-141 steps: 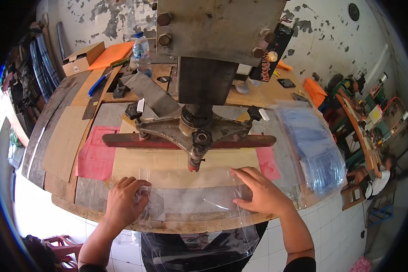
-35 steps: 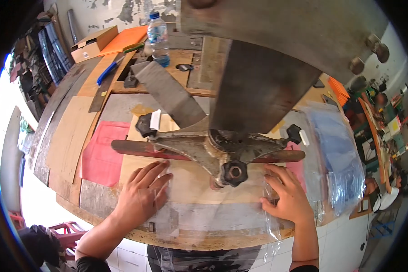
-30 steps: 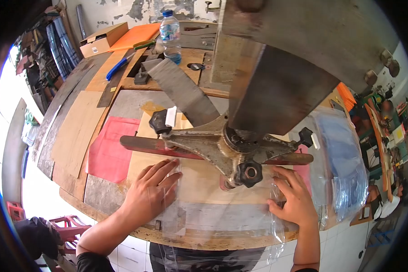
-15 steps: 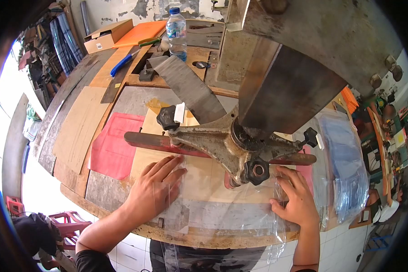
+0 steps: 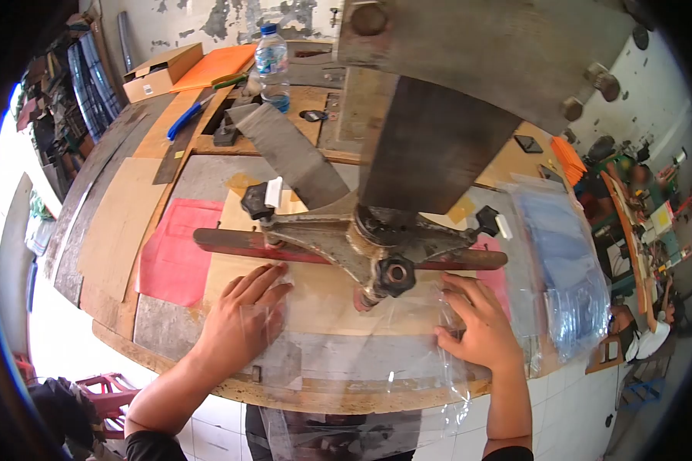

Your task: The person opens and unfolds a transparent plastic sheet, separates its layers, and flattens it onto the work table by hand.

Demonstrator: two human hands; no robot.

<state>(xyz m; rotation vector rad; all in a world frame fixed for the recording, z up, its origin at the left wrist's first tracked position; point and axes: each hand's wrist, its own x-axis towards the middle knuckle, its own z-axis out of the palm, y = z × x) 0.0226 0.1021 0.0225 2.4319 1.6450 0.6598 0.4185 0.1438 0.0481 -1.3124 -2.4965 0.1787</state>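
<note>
A clear plastic sheet [image 5: 346, 369] lies over the tan board [image 5: 315, 307] and hangs past the table's front edge. My left hand [image 5: 242, 315] rests on its left part, fingers stretched toward the press's long bar [image 5: 284, 250]. On the right part lies my right hand [image 5: 480, 323], fingers spread and thumb apart, its fingertips just in front of the bar. Between the hands, the metal press head [image 5: 354, 238] with black knobs [image 5: 394, 275] stands over the sheet. Whether the bar touches the sheet I cannot tell.
Red sheets [image 5: 181, 253] show at both sides of the board. A stack of clear bluish plastic pieces [image 5: 565, 269] lies at right. Behind are a water bottle [image 5: 273, 69], a blue-handled cutter [image 5: 184, 121] and a cardboard box [image 5: 161, 73]. Another person [image 5: 653, 338] is at far right.
The camera view has shifted, so the press and table appear further left. Both hands stay in nearly the same places on the plastic sheet.
</note>
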